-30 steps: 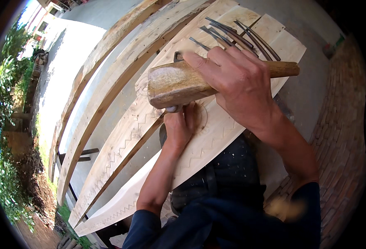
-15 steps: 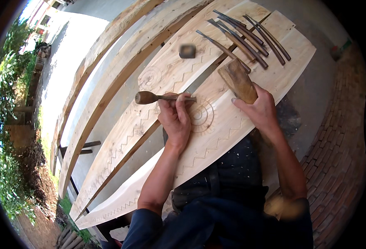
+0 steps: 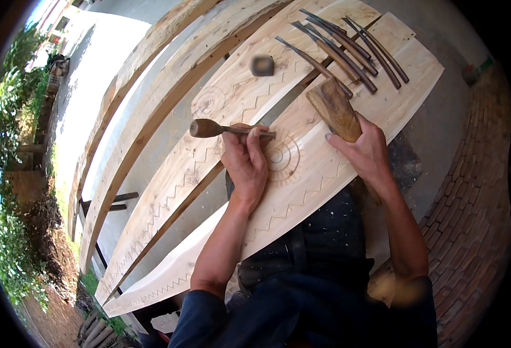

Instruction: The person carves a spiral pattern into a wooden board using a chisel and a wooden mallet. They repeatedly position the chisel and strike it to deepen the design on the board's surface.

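Pinched in the fingers of my left hand point(image 3: 245, 158) is a carving chisel point(image 3: 208, 128) with a round wooden handle pointing left. Its metal tip meets the near pale board point(image 3: 319, 168) at the upper edge of a carved ring pattern point(image 3: 277, 156). My right hand point(image 3: 367, 148) grips a wooden mallet point(image 3: 335, 106), its blocky head raised above the board to the right of the chisel. Zigzag lines are cut along the boards, and a second ring pattern point(image 3: 210, 101) shows on the far board point(image 3: 177, 168).
Several gouges point(image 3: 348, 52) lie side by side across the boards' far right end. A small dark square block point(image 3: 262, 65) sits on the far board. Two thick curved beams point(image 3: 168, 90) stand beyond, with leafy plants point(image 3: 12, 151) at left and brick paving point(image 3: 470, 220) at right.
The chisel's handle end has risen slightly in view while its tip stays near the ring. The mallet has shifted a little; both hands keep their grips.
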Demonstrator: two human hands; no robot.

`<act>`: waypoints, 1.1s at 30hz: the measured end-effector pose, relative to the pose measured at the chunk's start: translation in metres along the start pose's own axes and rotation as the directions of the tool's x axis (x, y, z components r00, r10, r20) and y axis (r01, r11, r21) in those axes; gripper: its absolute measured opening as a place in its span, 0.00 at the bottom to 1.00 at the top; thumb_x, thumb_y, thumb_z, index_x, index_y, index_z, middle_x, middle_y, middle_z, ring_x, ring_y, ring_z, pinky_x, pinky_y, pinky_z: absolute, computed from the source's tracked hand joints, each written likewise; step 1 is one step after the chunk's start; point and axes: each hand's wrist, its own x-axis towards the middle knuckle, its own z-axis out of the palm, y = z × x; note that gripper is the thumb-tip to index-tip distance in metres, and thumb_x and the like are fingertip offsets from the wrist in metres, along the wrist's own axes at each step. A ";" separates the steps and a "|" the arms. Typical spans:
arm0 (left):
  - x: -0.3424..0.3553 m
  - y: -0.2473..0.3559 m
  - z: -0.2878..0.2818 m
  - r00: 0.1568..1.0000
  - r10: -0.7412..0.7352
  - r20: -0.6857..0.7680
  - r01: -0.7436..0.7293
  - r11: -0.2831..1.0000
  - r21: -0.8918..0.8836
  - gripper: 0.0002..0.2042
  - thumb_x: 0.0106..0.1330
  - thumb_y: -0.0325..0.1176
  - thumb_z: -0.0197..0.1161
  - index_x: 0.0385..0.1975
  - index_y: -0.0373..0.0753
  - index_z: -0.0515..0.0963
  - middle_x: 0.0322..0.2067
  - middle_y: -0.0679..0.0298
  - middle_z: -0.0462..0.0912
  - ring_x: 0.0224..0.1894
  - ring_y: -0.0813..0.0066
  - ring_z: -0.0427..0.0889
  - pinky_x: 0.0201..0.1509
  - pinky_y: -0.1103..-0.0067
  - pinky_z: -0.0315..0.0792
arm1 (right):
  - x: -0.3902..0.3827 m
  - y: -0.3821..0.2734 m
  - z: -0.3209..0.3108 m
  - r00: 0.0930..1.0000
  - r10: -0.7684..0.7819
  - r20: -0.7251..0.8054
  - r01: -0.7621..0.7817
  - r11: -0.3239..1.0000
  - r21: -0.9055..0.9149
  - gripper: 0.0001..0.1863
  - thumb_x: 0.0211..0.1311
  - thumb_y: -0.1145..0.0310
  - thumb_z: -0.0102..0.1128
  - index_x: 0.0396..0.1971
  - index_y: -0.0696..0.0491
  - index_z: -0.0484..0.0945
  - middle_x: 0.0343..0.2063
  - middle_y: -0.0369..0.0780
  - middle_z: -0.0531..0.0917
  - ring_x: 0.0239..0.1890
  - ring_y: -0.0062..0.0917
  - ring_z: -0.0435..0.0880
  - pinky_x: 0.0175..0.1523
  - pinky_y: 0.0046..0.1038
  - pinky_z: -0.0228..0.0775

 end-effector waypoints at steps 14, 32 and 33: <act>0.004 0.008 0.000 1.000 0.006 0.023 -0.008 0.997 0.070 0.05 0.87 0.25 0.55 0.52 0.31 0.68 0.39 0.54 0.92 0.38 0.76 0.91 0.45 0.77 0.88 | -0.001 0.000 -0.001 1.000 0.009 0.016 -0.009 1.000 0.001 0.28 0.58 0.58 0.81 0.53 0.60 0.86 0.40 0.53 0.93 0.44 0.46 0.94 0.53 0.41 0.83; 0.007 0.006 -0.001 0.992 0.099 0.074 -0.115 0.962 0.248 0.05 0.84 0.22 0.58 0.52 0.32 0.69 0.37 0.54 0.93 0.35 0.71 0.94 0.40 0.76 0.86 | -0.003 -0.005 0.002 1.000 -0.023 0.002 0.023 0.997 -0.078 0.28 0.58 0.60 0.80 0.56 0.58 0.85 0.41 0.52 0.92 0.45 0.45 0.92 0.54 0.42 0.83; 0.007 0.007 -0.001 0.991 0.109 0.077 -0.126 0.954 0.273 0.06 0.84 0.22 0.58 0.52 0.32 0.70 0.37 0.54 0.93 0.35 0.70 0.94 0.40 0.76 0.86 | -0.004 -0.010 0.001 0.999 -0.035 0.001 0.035 0.996 -0.079 0.29 0.59 0.59 0.80 0.57 0.58 0.85 0.42 0.54 0.92 0.46 0.51 0.93 0.54 0.44 0.84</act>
